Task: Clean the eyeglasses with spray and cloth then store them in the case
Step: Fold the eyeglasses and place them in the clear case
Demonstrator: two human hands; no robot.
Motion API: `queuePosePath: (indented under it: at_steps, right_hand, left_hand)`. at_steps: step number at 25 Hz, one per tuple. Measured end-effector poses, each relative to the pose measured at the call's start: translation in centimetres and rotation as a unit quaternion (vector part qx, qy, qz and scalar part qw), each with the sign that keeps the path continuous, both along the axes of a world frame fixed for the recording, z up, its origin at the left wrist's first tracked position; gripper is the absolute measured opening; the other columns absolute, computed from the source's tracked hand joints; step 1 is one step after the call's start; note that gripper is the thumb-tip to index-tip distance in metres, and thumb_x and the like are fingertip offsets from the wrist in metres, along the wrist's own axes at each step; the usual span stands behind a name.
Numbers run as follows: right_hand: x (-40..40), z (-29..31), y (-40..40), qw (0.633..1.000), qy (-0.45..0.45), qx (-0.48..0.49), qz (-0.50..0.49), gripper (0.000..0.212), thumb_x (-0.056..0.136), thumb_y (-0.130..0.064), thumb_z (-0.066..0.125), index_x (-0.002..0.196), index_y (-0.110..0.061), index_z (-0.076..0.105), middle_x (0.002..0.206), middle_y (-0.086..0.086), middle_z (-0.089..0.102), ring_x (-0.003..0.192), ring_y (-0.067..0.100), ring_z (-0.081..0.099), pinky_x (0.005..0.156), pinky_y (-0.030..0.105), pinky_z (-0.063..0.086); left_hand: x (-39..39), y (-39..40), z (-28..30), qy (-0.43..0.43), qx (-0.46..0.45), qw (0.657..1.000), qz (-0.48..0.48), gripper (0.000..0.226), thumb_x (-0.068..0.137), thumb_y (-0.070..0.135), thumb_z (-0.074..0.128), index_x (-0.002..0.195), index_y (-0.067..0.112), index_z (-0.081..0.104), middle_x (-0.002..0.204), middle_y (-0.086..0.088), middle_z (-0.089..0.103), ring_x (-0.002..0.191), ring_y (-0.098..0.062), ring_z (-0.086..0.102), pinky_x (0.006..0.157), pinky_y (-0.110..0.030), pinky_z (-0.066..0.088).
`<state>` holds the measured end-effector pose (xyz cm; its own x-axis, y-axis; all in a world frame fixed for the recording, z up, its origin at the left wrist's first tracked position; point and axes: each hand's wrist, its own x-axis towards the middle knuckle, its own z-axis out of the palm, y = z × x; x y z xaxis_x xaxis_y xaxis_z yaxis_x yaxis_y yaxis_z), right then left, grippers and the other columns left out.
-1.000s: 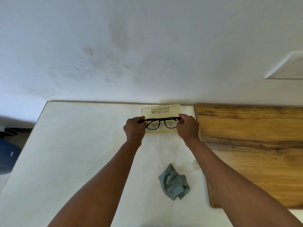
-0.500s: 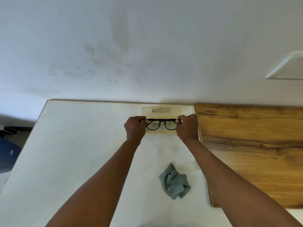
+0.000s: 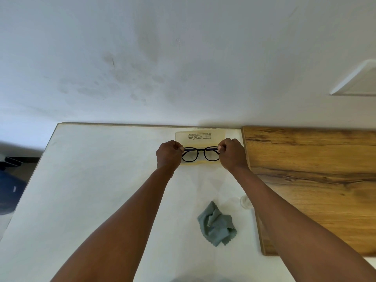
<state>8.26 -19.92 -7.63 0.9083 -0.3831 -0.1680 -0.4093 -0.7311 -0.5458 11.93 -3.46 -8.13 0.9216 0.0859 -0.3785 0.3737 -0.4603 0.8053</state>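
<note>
Black-framed eyeglasses (image 3: 201, 154) are held over the open cream case (image 3: 200, 136) at the far edge of the white table (image 3: 97, 180). My left hand (image 3: 169, 155) pinches the left end of the frame and my right hand (image 3: 232, 153) pinches the right end. The case lid with dark printed text stands behind the glasses against the wall. A crumpled grey-blue cloth (image 3: 216, 224) lies on the table nearer to me. A small clear spray bottle (image 3: 245, 201) shows partly beside my right forearm.
A wooden board (image 3: 315, 180) covers the right part of the surface, its edge just right of the case. A white wall rises right behind the table. A dark blue object (image 3: 10, 190) sits on the floor past the table's left edge.
Both hands with the glasses have sunk slightly toward the case's lower half. The cloth and bottle have stayed in place.
</note>
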Motion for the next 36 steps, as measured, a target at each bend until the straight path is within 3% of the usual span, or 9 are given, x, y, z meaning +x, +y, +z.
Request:
queuePosePath:
  at_steps: [7, 14, 22, 27, 30, 33, 36]
  right_hand:
    - [-0.4, -0.5, 0.4, 0.999, 0.004, 0.028, -0.019, 0.022, 0.090, -0.009, 0.055, 0.111, -0.002, 0.057, 0.119, 0.020, 0.047, 0.100, 0.031, 0.054, 0.079, 0.028, 0.039]
    - [-0.8, -0.8, 0.9, 0.997, -0.017, 0.045, -0.062, 0.031, 0.088, -0.008, 0.059, 0.118, -0.002, 0.051, 0.121, 0.021, 0.048, 0.105, 0.030, 0.052, 0.076, 0.023, 0.034]
    - [-1.9, -0.5, 1.5, 0.994, -0.045, 0.021, -0.100, 0.030, 0.092, -0.001, 0.044, 0.120, 0.000, 0.054, 0.119, 0.023, 0.053, 0.110, 0.032, 0.051, 0.086, 0.028, 0.040]
    - [-2.1, -0.6, 1.6, 0.994, -0.045, 0.005, -0.099, 0.026, 0.093, -0.002, 0.042, 0.112, 0.002, 0.060, 0.113, 0.023, 0.057, 0.103, 0.030, 0.053, 0.075, 0.021, 0.034]
    - [-2.3, -0.3, 1.8, 0.993, -0.060, 0.011, -0.102, 0.024, 0.094, -0.004, 0.042, 0.110, 0.001, 0.060, 0.113, 0.022, 0.056, 0.102, 0.030, 0.054, 0.076, 0.022, 0.034]
    - [-3.4, 0.4, 2.6, 0.987, -0.139, -0.002, -0.076, 0.021, 0.091, -0.001, 0.047, 0.108, 0.000, 0.059, 0.112, 0.021, 0.053, 0.100, 0.031, 0.053, 0.077, 0.021, 0.035]
    - [-5.6, 0.4, 3.7, 0.975, -0.218, -0.029, 0.016, 0.015, 0.086, 0.005, 0.050, 0.097, 0.002, 0.061, 0.097, 0.022, 0.057, 0.090, 0.032, 0.053, 0.073, 0.026, 0.038]
  left_hand:
    - [-0.5, 0.1, -0.6, -0.021, 0.011, 1.000, -0.006, 0.016, 0.079, 0.005, 0.065, 0.093, 0.010, 0.061, 0.084, -0.002, 0.054, 0.079, -0.018, 0.048, 0.059, -0.023, 0.037]
    - [-0.7, 0.0, -0.9, -0.005, -0.007, 0.999, 0.042, 0.027, 0.079, 0.008, 0.068, 0.099, 0.007, 0.050, 0.083, -0.003, 0.055, 0.082, -0.021, 0.049, 0.069, -0.029, 0.042]
    - [-1.2, 0.1, -0.8, 0.015, -0.030, 0.995, 0.097, 0.025, 0.089, 0.011, 0.057, 0.113, 0.006, 0.062, 0.109, -0.012, 0.065, 0.099, -0.024, 0.055, 0.077, -0.025, 0.042]
    - [-1.6, 0.2, -0.3, 0.019, -0.032, 0.995, 0.097, 0.019, 0.091, 0.012, 0.051, 0.100, 0.007, 0.068, 0.098, -0.016, 0.067, 0.082, -0.025, 0.052, 0.068, -0.026, 0.039]
    - [-1.8, 0.2, -0.2, 0.018, -0.038, 0.993, 0.106, 0.023, 0.094, 0.019, 0.046, 0.099, 0.009, 0.066, 0.099, -0.019, 0.066, 0.085, -0.030, 0.056, 0.071, -0.033, 0.044]
    - [-2.9, 0.4, -0.5, -0.006, 0.025, 0.993, 0.119, 0.030, 0.097, 0.022, 0.038, 0.102, 0.003, 0.059, 0.103, -0.019, 0.064, 0.098, -0.035, 0.054, 0.084, -0.039, 0.042]
    - [-6.3, 0.3, -1.2, -0.053, 0.055, 0.991, 0.112, 0.028, 0.096, 0.026, 0.041, 0.082, 0.004, 0.052, 0.087, -0.019, 0.062, 0.082, -0.033, 0.054, 0.071, -0.037, 0.040]
